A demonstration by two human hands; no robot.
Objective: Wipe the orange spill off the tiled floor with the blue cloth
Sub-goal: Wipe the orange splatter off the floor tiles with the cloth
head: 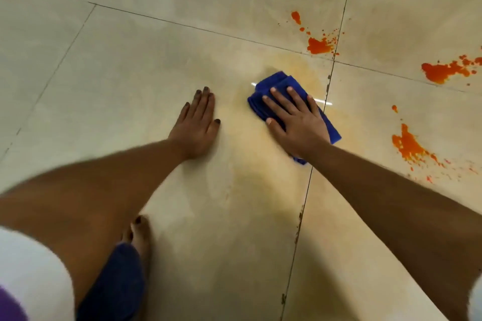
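Tiled floor [130, 65]: large glossy beige tiles with dark grout lines crossing at far right; a pale orange smear film covers the middle tile around and near the cloth.
Orange spill [319, 45]: several bright patches, all right of centre. One at far centre-right beside the grout crossing, with a smaller blob beyond it; one at the right edge; one nearer on the right, with fine spatter around it.
Blue cloth [277, 83]: folded pad, lying flat on the smeared tile just left of the vertical grout line, well apart from the bright patches.
Right hand [297, 122]: palm down on the cloth, fingers straight and spread, pressing it to the floor.
Left hand [197, 125]: flat on bare tile to the left of the cloth, fingers straight and together, holding nothing. Hands apart.
Bare foot [139, 232]: near left, toes on the tile, beside dark blue fabric.
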